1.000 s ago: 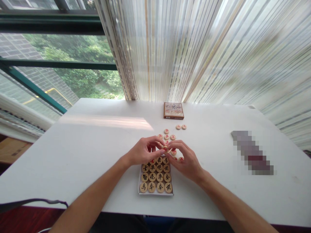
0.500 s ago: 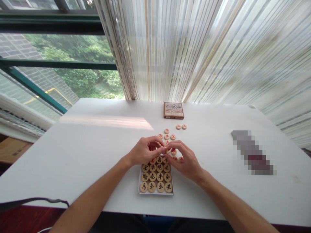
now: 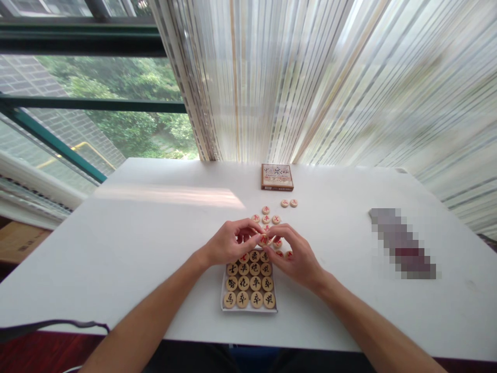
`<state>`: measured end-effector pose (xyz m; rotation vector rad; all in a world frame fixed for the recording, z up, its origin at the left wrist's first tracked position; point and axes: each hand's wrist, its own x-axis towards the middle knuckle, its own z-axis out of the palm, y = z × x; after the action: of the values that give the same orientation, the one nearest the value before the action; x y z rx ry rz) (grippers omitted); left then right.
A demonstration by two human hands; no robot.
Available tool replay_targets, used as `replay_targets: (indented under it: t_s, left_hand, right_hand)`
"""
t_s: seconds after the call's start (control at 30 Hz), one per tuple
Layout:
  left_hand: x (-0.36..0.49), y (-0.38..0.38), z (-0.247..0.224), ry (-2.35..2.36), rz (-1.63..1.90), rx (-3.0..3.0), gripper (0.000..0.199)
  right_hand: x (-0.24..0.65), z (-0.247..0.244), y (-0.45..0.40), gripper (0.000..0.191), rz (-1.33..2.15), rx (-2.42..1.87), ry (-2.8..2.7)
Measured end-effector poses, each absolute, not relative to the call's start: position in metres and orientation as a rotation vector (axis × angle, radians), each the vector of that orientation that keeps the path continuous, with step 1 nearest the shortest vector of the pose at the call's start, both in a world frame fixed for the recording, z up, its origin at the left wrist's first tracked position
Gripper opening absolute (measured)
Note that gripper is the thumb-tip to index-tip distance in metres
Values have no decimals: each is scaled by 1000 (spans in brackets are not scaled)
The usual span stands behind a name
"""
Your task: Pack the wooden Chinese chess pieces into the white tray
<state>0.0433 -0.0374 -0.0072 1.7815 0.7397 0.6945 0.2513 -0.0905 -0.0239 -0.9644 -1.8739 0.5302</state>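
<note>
A round wooden Chinese chess piece (image 3: pixel 264 240) with a red character is pinched between my two hands, its face turned up toward me. My left hand (image 3: pixel 233 241) grips it from the left, finger and thumb at its rim. On the other side, the fingertips of my right hand (image 3: pixel 295 254) close on its right edge. Just below is a shallow white box (image 3: pixel 249 310) with rows of chess pieces, mostly black characters. One red-marked piece (image 3: pixel 244 257) lies in its top row, partly under my left hand. Several loose red pieces (image 3: pixel 266 219) lie beyond my hands, some partly covered.
A closed Chinese chess box lid (image 3: pixel 277 177) lies near the far table edge. Two red pieces (image 3: pixel 289 203) sit apart in front of it. To the right is a pixelated object (image 3: pixel 404 243). A dark strap (image 3: pixel 54 325) crosses the table's left front corner. Curtains hang behind.
The held piece has been turned between my fingers, so its red character now shows more fully. Both hands have stayed almost in place.
</note>
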Motion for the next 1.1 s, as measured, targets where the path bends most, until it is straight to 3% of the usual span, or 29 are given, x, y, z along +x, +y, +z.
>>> replay_targets:
  t_s: [1.1]
  left_hand:
    - [39,-36,-7,709,634,1938,27]
  right_hand:
    - [253,-23,-94,10,637,-1154,-1844]
